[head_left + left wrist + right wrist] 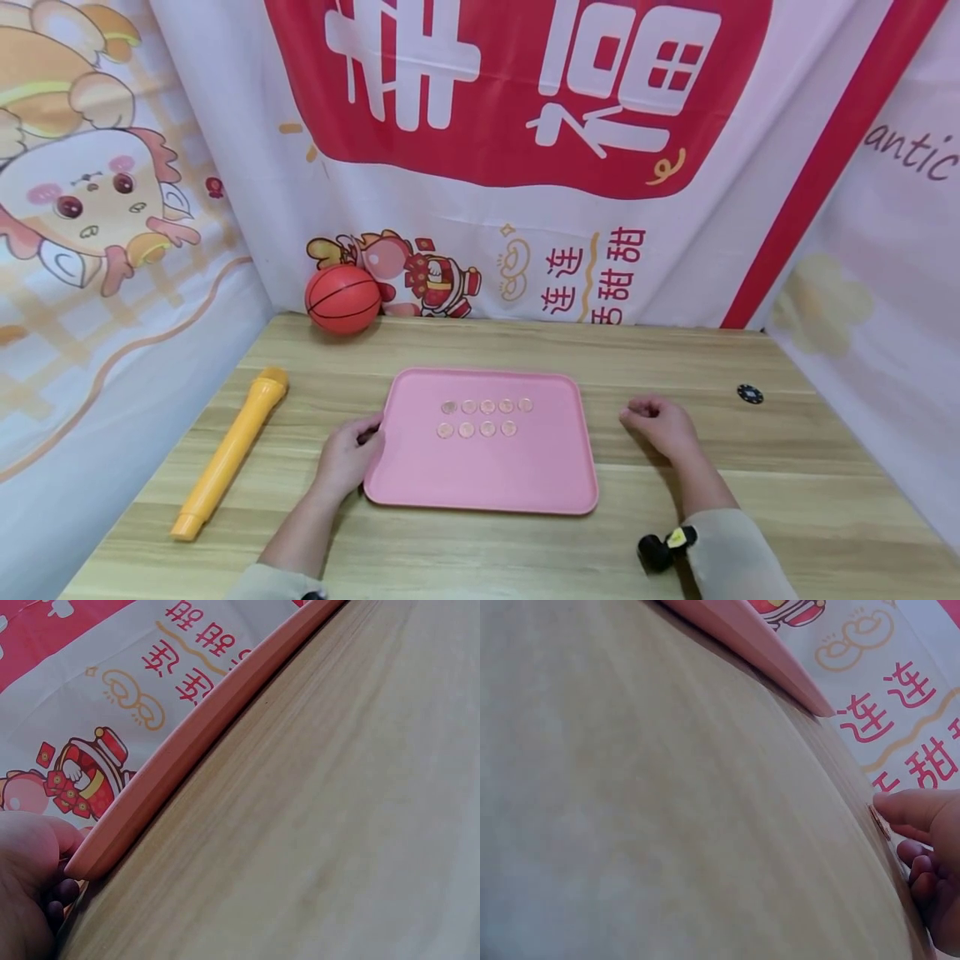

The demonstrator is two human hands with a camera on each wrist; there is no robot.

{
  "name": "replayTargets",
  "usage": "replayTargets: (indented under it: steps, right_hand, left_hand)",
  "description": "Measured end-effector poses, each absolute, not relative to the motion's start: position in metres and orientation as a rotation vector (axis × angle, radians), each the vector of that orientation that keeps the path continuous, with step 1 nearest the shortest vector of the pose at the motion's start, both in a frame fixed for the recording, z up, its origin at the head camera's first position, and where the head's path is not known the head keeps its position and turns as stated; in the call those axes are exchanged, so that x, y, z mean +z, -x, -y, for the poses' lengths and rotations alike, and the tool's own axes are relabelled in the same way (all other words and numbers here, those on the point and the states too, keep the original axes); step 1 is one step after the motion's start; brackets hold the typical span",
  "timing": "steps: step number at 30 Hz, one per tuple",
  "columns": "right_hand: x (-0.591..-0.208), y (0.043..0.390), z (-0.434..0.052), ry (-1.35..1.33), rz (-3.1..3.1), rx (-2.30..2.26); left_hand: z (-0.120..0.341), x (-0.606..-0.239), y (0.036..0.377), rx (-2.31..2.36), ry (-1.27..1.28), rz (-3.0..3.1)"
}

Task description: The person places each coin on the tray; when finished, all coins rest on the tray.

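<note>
The wooden counter (pixel 787 483) fills the lower view, boxed in by printed cloth hangings, and at its middle sits the pink tray (pixel 480 475), flat and square to the person. Off to the left lies a long yellow toy microphone (pixel 228 454), well apart from the tray, and a small orange basketball (pixel 342 298) rests against the back cloth. The left hand (pixel 347 454) sits at the tray's left edge, fingers curled against the rim, and the left wrist view shows them tucked right at that edge. The right hand (pixel 660 425) rests on the counter to the right of the tray, apart from it, fingers bent with thumb and forefinger pinching a small coin (pixel 877 821) on its edge. Nine more coins (pixel 486 417) lie on the tray in two neat rows, five behind and four in front. A dark round chip (pixel 749 393) lies alone far right. The risk looks plain: that pinch is thin, so the coin could slip and roll away across the counter, and a nudge from the left hand could jolt the tray and scatter the rows.
</note>
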State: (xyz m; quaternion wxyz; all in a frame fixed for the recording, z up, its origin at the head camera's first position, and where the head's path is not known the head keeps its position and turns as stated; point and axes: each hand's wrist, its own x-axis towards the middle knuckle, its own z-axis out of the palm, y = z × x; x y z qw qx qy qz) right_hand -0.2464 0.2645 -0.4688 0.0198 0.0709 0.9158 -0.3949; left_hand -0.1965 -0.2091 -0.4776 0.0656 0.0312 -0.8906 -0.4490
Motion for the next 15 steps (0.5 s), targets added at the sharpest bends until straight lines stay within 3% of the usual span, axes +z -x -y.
replayTargets:
  steps: [15]
  right_hand:
    - [-0.4699, 0.2529, -0.2642, -0.223, -2.886, -1.139]
  left_hand:
    - [0.2082, -0.4762, 0.1958, -1.362, -0.105, 2.692]
